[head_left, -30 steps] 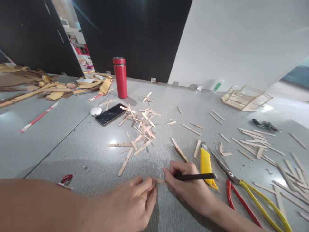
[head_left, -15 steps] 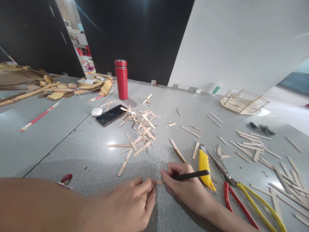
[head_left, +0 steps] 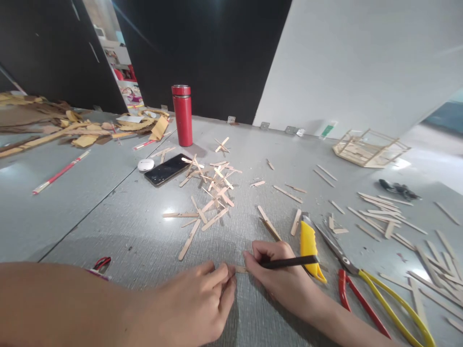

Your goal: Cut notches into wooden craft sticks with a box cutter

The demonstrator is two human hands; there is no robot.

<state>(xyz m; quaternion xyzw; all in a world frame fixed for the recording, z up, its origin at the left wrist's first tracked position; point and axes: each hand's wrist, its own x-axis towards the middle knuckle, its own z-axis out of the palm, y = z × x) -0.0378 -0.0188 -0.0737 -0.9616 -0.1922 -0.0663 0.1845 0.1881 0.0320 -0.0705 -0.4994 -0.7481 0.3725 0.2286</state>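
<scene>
My left hand is closed, thumb and fingertips pinching one end of a craft stick low over the grey table. Wrapped round a black pen, my right hand rests at the stick's other end. Its fingers hide the pen's tip, so I cannot tell whether it touches the wood. Just right of that hand lies a yellow box cutter. Beside the cutter are scissors with one red and one yellow handle.
Crossed and notched sticks lie ahead, near a phone, a white earbud case and a red flask. Loose sticks cover the right side; a small stick frame stands behind them. Cardboard scraps lie back left.
The whole view has shifted slightly. Both hands keep nearly the same pose on the craft stick and the pen, and the other things on the table stay put.
</scene>
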